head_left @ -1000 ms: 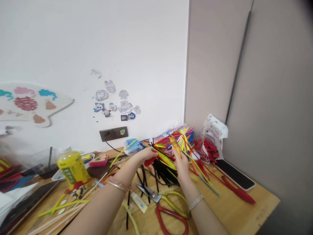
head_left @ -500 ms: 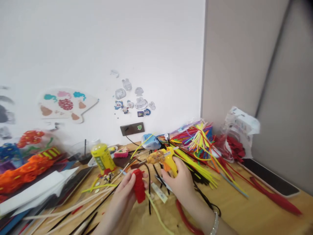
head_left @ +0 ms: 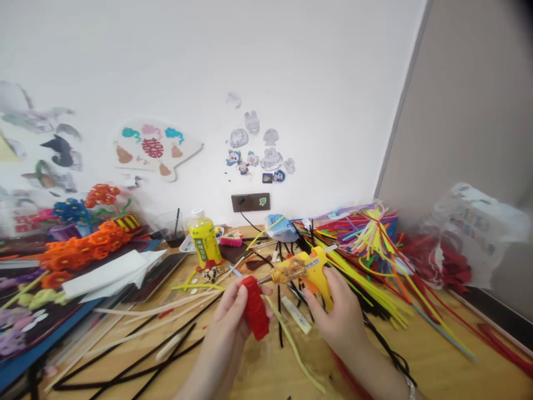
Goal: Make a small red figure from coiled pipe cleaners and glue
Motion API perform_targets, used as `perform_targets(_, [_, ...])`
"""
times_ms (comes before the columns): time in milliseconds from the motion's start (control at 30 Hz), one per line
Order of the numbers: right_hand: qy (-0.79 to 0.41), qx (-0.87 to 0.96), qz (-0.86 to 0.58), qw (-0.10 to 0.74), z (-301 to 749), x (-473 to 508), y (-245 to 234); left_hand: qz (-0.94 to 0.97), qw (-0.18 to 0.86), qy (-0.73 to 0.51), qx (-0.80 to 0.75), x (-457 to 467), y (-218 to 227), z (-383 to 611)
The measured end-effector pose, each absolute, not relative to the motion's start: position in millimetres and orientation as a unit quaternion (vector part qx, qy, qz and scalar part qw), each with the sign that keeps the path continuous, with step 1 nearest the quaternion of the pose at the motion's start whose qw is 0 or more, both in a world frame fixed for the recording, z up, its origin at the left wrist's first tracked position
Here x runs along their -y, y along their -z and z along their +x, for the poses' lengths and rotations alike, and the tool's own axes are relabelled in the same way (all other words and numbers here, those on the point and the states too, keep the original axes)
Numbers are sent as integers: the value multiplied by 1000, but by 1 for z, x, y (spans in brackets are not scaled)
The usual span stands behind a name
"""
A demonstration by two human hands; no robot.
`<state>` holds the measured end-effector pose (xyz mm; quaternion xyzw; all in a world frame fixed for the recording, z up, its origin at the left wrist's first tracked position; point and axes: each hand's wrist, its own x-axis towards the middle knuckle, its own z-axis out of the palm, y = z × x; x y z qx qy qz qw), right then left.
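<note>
Holding glue gun point(head_left: 318, 270), 1 red piece point(head_left: 255, 311)

Right wrist point(head_left: 375, 355): slim bracelet point(head_left: 411, 387), pale silvery, only partly in sight from where I stand. Left grip point(head_left: 231, 319), right grip point(head_left: 343, 319): bare, slender-fingered. Left forearm point(head_left: 200, 380) bare where visible.

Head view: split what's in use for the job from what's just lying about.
In use:
- red fuzzy piece, in the left hand
- yellow glue gun, in the right hand, nozzle close to the red piece's upper end

Apparently just lying about:
- drink bottle
- white paper
- orange flower piece
- blue packet
</note>
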<state>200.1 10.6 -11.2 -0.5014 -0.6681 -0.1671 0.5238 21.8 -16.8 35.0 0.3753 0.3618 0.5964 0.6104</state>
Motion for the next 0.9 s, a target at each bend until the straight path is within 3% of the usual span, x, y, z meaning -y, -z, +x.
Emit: perform_targets(900, [162, 702, -481, 500, 201, -10, 16, 370, 625, -591, -352, 20, -40, 20])
